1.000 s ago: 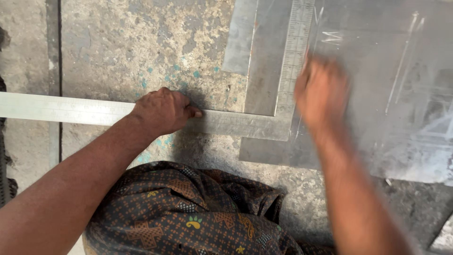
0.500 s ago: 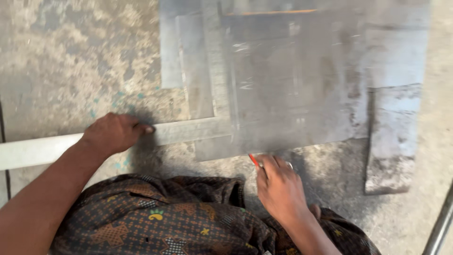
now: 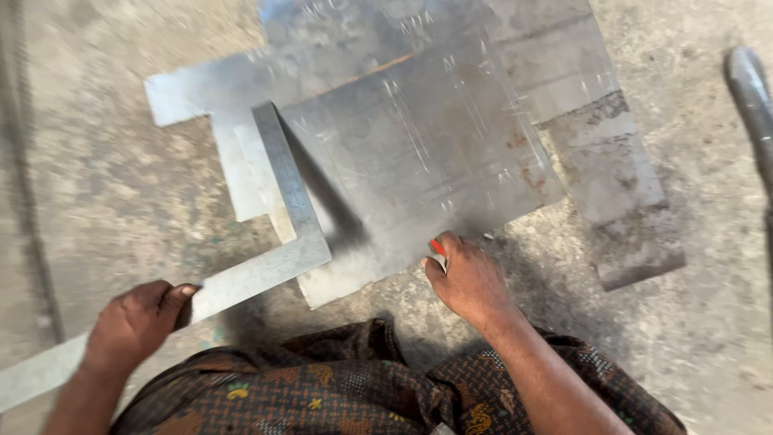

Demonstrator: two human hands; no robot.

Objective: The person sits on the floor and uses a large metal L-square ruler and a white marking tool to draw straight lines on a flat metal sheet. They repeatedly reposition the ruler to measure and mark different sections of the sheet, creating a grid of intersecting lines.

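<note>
We are working low over a rough concrete floor [image 3: 97, 185], our patterned cloth [image 3: 322, 395] bunched at the near edge of the view. Our left hand [image 3: 137, 322] is closed around the long arm of a metal L-square [image 3: 282, 258], fingers wrapped over its top face and thumb along the near edge. That arm runs from the lower left of the floor up to the square's corner, and the shorter arm then climbs away from us along the left edge of a sheet of grey metal [image 3: 419, 161]. The square lies flat, its short arm resting on the sheet's left margin.

Our right hand [image 3: 467, 278] is curled shut at the sheet's near edge, knuckles up, pinching a small red-tipped marking tool [image 3: 437, 248] whose tip touches the metal close to that edge. How tightly the fingers press we cannot tell, as the hand covers most of the tool.

The sheet lies flat on the floor, overlapping further pieces of metal: a pale strip [image 3: 201, 84] juts out on the far left, and a duller, stained piece [image 3: 612, 177] extends to the right. A dark metal bar [image 3: 753, 97] slants along the right edge of the view, well apart from both hands.
</note>
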